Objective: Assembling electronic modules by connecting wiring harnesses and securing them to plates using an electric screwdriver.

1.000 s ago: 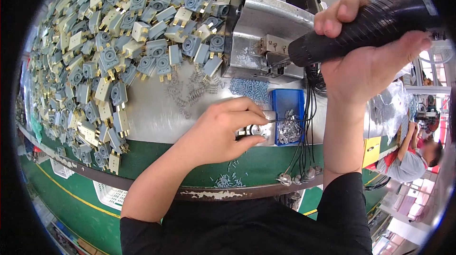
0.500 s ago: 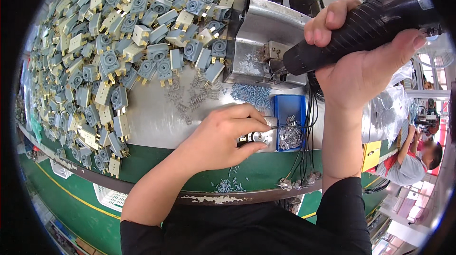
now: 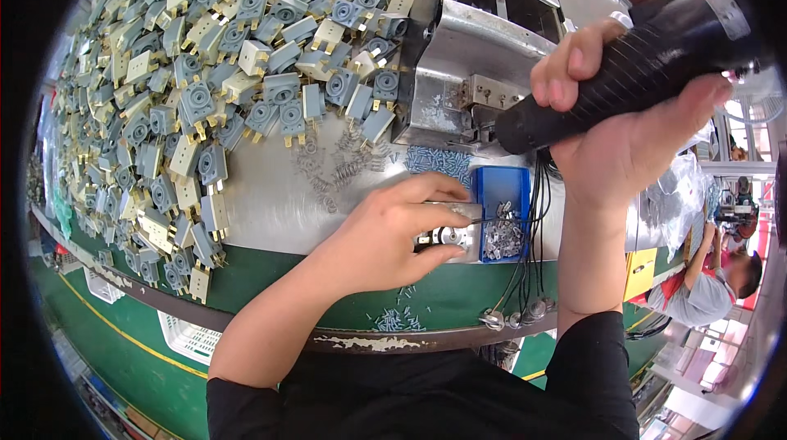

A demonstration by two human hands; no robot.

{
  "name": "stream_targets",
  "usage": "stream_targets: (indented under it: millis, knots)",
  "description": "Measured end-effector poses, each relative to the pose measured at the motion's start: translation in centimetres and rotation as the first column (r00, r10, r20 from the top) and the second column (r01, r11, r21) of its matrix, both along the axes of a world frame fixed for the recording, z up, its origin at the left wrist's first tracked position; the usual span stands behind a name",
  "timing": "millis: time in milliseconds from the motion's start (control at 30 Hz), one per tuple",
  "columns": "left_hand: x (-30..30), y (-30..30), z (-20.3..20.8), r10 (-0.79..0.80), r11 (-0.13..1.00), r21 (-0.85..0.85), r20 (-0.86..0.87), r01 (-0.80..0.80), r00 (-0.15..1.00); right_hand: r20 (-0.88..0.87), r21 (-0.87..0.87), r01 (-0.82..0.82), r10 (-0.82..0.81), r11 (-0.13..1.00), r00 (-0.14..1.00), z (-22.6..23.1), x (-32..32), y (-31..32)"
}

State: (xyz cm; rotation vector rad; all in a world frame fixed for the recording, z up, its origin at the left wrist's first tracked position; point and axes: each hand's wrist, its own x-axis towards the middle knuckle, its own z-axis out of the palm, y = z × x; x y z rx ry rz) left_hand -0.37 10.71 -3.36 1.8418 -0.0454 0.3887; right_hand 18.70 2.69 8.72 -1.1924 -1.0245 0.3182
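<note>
My right hand point(image 3: 611, 141), raised on the right, is wrapped round a thick black power screwdriver point(image 3: 631, 63). Its narrower end points left and down, beside the front of a worn metal box-shaped machine point(image 3: 451, 71); I cannot make out whether a bit touches it. On the bench, my left hand point(image 3: 389, 231) is closed with thumb and fingers round a small assembly point(image 3: 448, 236) with a white and metal round centre, seated at a metal block. A thin black cable point(image 3: 512, 218) runs to it from the right. The fingers partly hide the assembly.
A blue tray point(image 3: 508, 184) with small metal pieces stands right of my left hand. Loose screws point(image 3: 438, 163) and springs point(image 3: 348, 169) lie behind it. Grey-and-cream switch housings point(image 3: 197, 100) are heaped at left. Cables with round metal ends point(image 3: 492, 319) hang over the front edge. A co-worker point(image 3: 693, 296) sits far right.
The screwdriver's end has come slightly down and nearer, uncovering more of the machine's front block. My left hand stays at the small assembly. The whole view has shifted a little.
</note>
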Motion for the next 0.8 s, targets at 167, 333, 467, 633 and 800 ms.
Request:
stream_targets:
  millis: [167,333,467,633,800]
  knots:
    - [0.1,-0.1,-0.4,0.018,1.0,0.003,0.051,-0.018,0.999,-0.261,0.03,-0.15,0.152,0.988,0.953,-0.3,-1.2,-1.3]
    - [0.0,0.1,-0.2,0.023,0.998,0.058,0.054,-0.026,0.998,-0.285,0.032,-0.201,0.202,0.979,0.937,-0.8,-2.4,-2.0]
    - [0.0,0.2,0.0,0.02,0.997,0.071,0.039,-0.023,0.999,-0.305,0.019,-0.217,0.212,0.976,0.928,-1.1,-3.4,-2.2]
    - [0.0,0.1,-0.2,0.002,0.999,0.033,-0.017,-0.002,1.0,-0.301,-0.054,-0.171,0.147,0.984,0.942,-1.4,-4.2,-2.4]
    - [0.0,0.0,-0.1,0.013,0.999,0.05,0.005,-0.013,1.0,-0.261,0.03,-0.185,0.187,0.982,0.947,-1.5,-4.0,-2.5]
